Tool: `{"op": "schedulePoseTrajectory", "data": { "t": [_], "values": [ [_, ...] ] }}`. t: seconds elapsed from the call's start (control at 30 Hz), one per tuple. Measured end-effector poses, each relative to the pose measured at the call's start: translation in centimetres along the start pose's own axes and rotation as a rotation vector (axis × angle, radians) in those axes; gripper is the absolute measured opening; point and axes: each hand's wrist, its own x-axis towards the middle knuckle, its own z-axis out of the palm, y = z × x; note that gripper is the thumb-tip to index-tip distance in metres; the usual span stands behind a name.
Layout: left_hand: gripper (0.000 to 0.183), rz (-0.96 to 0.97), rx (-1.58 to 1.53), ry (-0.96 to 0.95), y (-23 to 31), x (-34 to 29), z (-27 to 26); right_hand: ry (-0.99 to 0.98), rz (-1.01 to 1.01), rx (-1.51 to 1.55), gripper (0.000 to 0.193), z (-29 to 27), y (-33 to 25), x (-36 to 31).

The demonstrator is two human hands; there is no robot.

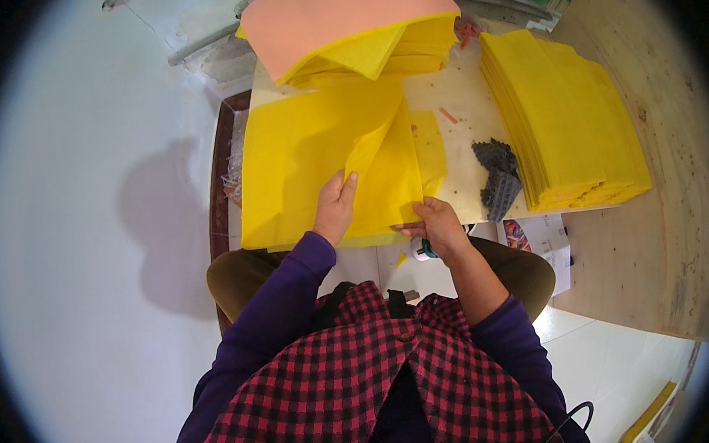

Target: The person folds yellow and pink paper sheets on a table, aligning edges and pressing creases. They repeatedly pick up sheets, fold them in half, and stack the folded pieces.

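A wide yellow fabric-like sheet (311,151) lies over the near left part of the table in front of me. My left hand (338,208) pinches a lifted, folded-back edge of it between thumb and fingers. At the sheet's near right corner, my right hand (435,224) grips the edge, thumb on top and fingers partly underneath. A smaller yellow piece (429,153) shows from under its right side. How many layers each hand holds is hidden.
Behind the sheet is a yellow stack topped by a pink sheet (344,21). To the right stands a tall stack of folded yellow pieces (566,122). Between it and my right hand lies a dark grey crumpled object (498,178). A red scrap (448,115) sits on the wooden tabletop (463,83).
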Motion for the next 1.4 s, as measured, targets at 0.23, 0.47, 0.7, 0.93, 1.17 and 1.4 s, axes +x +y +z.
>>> {"op": "schedulePoseTrajectory", "data": {
  "t": [0.23, 0.47, 0.7, 0.93, 1.17, 1.4],
  "values": [
    [0.03, 0.056, -0.037, 0.01, -0.5, 0.1, 0.3, 0.001, -0.004, 0.014, 0.03, -0.1, 0.1, 0.0],
    [0.031, 0.015, -0.013, -0.009, -0.7, 0.2, 0.2, -0.001, -0.004, 0.026, 0.029, -0.1, 0.2, 0.0],
    [0.032, 0.051, -0.014, 0.004, -0.9, 0.3, 0.5, -0.001, 0.006, 0.032, 0.029, 0.0, 0.2, 0.0],
    [0.032, -0.01, -0.003, 0.011, -0.2, 0.2, -0.1, 0.01, -0.024, -0.066, 0.028, 0.1, 0.0, -0.4],
    [0.03, 0.132, 0.082, 0.026, 0.4, 1.2, -1.6, 0.021, -0.087, -0.107, 0.031, 0.2, -0.1, -0.4],
    [0.028, 0.213, 0.261, -0.033, 1.9, 1.7, -2.6, 0.041, -0.131, -0.109, 0.04, 0.3, 0.1, -0.3]
  ]
}}
